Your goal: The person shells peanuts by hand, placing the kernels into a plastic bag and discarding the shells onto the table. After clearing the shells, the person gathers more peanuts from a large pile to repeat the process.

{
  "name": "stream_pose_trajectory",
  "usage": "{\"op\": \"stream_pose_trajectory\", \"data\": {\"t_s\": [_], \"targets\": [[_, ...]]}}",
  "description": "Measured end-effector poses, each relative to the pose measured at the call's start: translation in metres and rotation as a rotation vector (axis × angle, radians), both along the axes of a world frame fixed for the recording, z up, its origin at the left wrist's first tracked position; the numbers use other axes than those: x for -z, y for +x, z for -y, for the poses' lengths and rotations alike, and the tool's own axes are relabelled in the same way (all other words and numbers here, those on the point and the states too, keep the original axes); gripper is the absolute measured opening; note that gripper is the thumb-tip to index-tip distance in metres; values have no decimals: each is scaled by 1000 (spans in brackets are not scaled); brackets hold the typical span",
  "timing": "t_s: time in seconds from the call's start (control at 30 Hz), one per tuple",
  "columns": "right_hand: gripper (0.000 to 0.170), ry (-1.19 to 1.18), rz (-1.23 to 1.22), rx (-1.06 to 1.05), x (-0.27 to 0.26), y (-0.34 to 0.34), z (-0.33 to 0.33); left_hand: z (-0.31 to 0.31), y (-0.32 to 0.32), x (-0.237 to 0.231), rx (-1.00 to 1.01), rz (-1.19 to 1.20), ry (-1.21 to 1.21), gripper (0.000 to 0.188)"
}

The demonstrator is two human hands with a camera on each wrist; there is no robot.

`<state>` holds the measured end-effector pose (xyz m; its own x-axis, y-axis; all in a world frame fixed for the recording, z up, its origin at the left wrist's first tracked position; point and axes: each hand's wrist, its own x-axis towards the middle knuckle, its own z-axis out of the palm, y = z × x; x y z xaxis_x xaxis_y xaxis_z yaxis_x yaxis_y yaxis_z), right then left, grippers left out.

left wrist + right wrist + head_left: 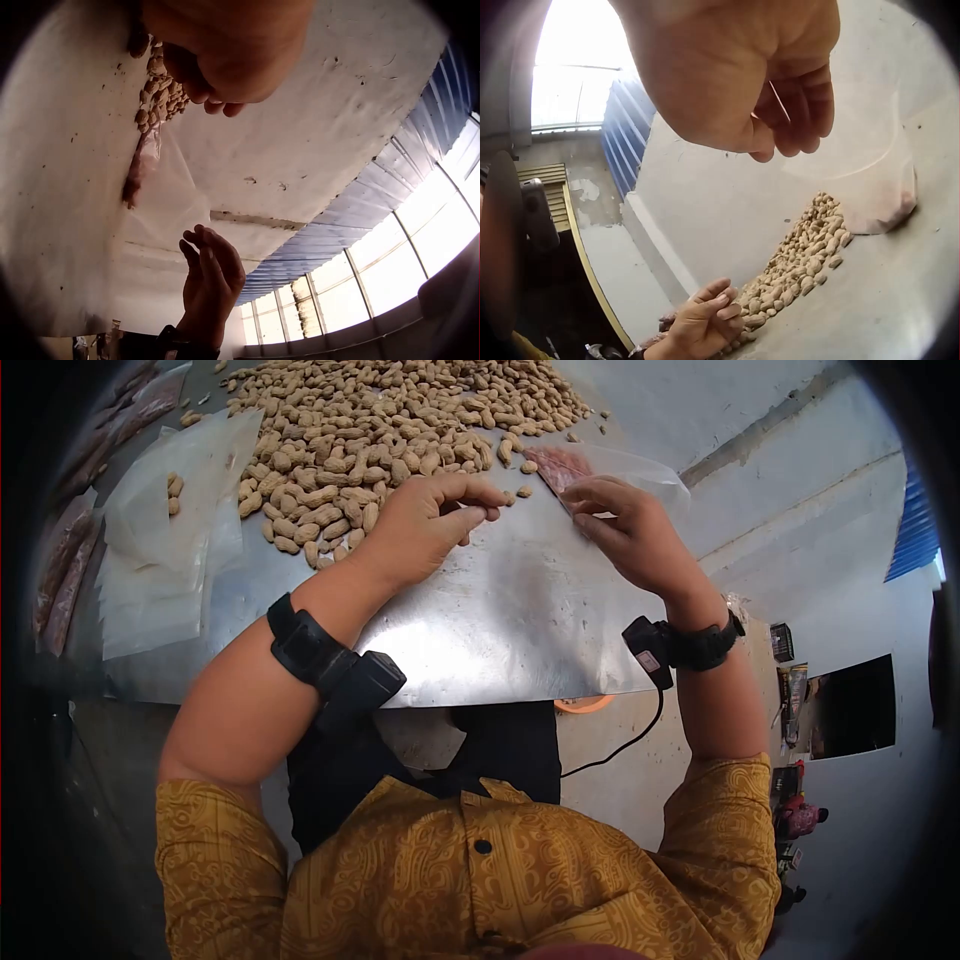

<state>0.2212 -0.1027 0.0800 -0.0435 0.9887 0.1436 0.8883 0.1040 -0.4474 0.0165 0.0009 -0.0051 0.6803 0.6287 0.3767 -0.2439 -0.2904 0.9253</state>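
Note:
My left hand (425,530) hovers at the near edge of a heap of unshelled peanuts (380,435), fingers loosely bent. Nothing shows between its fingertips. Opposite it, my right hand (635,535) is beside a clear plastic bag (640,468) with reddish contents at one end. A gap shows between the thumb and fingers of the right hand, and no thing is visible in it. The left wrist view shows the bag (172,184) beyond the right hand (210,281). A few loose peanuts (527,466) lie between the bag and the left hand.
Flat, empty clear bags (150,575) are stacked on the left of the metal table (450,650). Filled reddish packs (68,565) lie along the far left edge. A pale wall (780,470) rises at the right, and an orange basin (583,704) shows under the table's front edge.

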Motion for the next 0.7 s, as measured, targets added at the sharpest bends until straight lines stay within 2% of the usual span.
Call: {"op": "stream_pose_trajectory", "data": {"t_s": [0.1,0.17,0.23,0.3,0.4,0.5,0.53,0.63,0.7], "targets": [[34,97,336,-69,20,8,-55,6,0,1,210,-107,88,17],[40,11,477,1,38,24,-88,9,-4,-3,273,-304,232,18],[45,-104,557,76,43,25,-107,8,-2,2,279,-365,421,23],[49,-247,577,155,46,20,-123,8,-1,7,223,-418,465,22],[52,-272,447,61,46,6,-143,2,2,15,94,-443,510,19],[55,-209,267,-64,46,-13,-161,-4,4,24,-156,-365,618,16],[52,-156,300,-141,40,-22,-162,-5,4,24,-178,-382,596,16],[46,-139,6,-93,30,-24,-180,-3,4,25,-307,-310,649,17],[42,-96,-112,-6,16,-12,-196,-1,5,24,-265,-309,633,17]]}}
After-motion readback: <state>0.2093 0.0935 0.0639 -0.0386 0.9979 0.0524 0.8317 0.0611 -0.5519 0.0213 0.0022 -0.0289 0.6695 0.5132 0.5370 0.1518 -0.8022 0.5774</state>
